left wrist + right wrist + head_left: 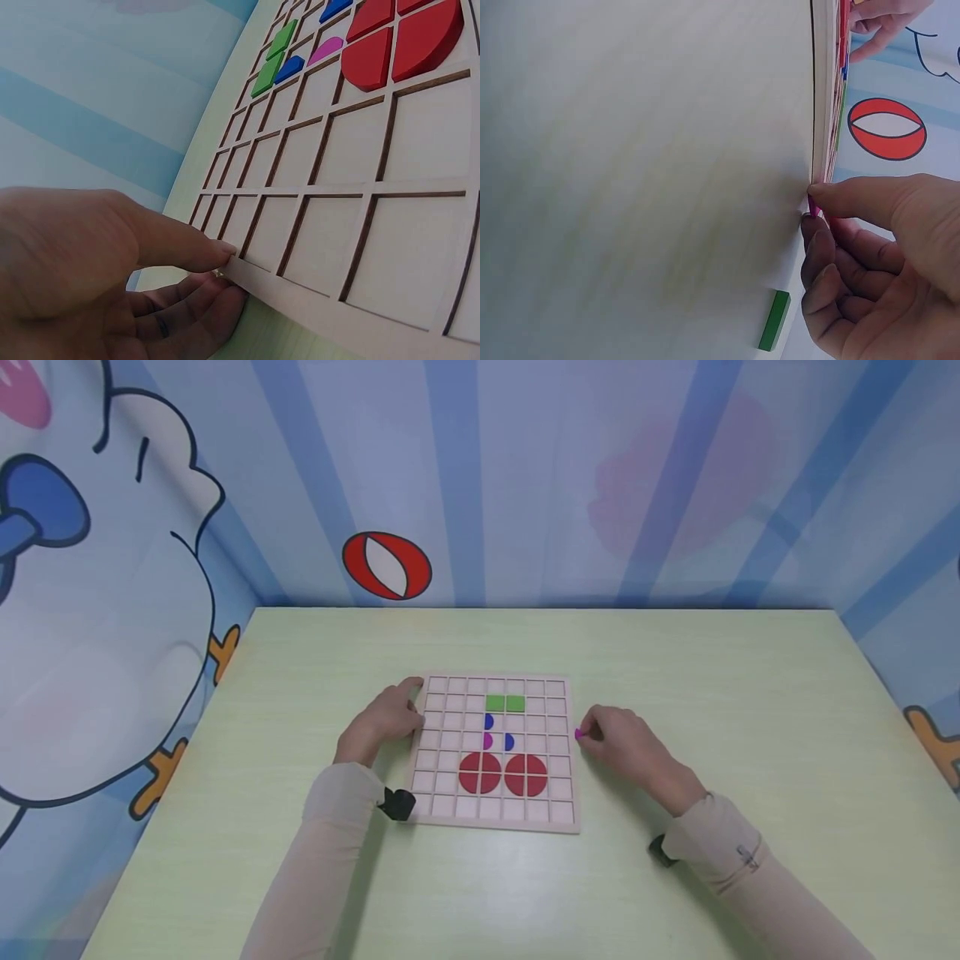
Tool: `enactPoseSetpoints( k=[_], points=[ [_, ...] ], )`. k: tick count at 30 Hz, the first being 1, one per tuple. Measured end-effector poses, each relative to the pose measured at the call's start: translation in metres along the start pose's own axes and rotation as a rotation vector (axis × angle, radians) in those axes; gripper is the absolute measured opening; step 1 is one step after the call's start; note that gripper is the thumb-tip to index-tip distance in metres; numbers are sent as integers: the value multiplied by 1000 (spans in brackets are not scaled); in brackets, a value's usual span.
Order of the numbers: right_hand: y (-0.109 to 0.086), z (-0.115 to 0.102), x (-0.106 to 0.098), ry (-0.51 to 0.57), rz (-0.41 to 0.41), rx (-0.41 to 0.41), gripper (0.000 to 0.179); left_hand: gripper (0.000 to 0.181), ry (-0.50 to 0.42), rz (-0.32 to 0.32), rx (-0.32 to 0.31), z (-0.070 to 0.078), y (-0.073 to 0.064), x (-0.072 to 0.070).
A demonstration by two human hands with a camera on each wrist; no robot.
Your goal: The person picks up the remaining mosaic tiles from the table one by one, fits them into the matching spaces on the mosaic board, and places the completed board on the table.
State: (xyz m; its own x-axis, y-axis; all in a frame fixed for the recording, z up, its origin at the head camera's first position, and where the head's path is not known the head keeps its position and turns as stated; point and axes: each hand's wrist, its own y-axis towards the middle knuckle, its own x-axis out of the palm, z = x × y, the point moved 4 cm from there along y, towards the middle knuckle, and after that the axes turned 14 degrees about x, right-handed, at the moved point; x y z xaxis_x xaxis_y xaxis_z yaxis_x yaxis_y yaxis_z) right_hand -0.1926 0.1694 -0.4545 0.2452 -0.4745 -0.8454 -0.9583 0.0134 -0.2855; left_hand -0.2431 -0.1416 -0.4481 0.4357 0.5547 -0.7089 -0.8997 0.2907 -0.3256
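A square wooden grid board (444, 806) lies on the table. On it are two green squares (505, 703), two small blue half-round pieces (489, 722), a magenta half-round piece (487, 741) and two red discs (480, 773) made of quarter pieces. My left hand (386, 717) rests against the board's left edge, one finger at the far corner; in the left wrist view the thumb touches the rim while the other fingers bend below it. Just off the right edge, my right hand (622, 745) pinches a small magenta piece (578, 734) between thumb and index finger.
In the right wrist view a green block (775, 321) lies on the table close to the right hand. The pale table (750, 693) ends at a blue striped wall (517, 485) with cartoon figures. Each sleeve carries a small black device (397, 804) near the wrist.
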Motion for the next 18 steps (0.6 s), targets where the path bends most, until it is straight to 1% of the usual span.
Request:
enactPoseSetpoints(
  k=[5,18],
  points=[
    [0,0,0,1,7,0,15,67,9,1,6,-1,1,0],
    [-2,0,0,20,8,-37,15,67,10,9,-1,-2,2,1]
  ],
)
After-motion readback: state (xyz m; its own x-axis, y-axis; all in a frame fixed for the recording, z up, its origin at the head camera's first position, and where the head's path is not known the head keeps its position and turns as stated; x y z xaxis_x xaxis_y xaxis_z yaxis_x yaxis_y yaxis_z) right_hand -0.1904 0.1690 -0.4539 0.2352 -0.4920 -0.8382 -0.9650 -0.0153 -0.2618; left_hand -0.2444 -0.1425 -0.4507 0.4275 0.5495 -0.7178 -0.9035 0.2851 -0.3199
